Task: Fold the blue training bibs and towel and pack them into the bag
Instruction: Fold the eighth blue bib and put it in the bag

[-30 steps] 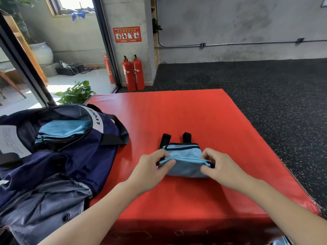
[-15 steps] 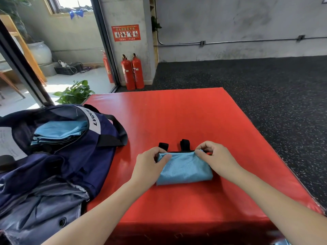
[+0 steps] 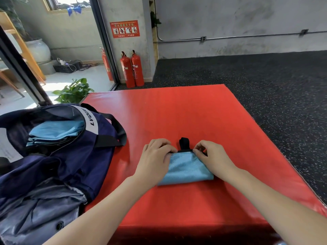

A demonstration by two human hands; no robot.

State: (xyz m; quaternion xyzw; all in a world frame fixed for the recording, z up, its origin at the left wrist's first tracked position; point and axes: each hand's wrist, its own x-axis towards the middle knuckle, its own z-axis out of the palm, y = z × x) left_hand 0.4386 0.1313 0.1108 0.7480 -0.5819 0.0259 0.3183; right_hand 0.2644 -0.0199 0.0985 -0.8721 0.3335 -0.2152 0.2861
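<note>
The left hand point(image 3: 155, 160) and right hand point(image 3: 213, 159) are both pinching the far edge of a folded blue bib point(image 3: 186, 167), which is lying between them on the red mat point(image 3: 194, 117). Left of the hands, the bag point(image 3: 74, 149) is sitting open with blue cloth point(image 3: 54, 131) inside.

Both forearms are bare to the frame's bottom edge; the left hand point(image 3: 154, 162) and right hand point(image 3: 215, 159) wear no gloves, rings or watch.

Bag point(image 3: 53, 156) partly beyond left edge.
</note>
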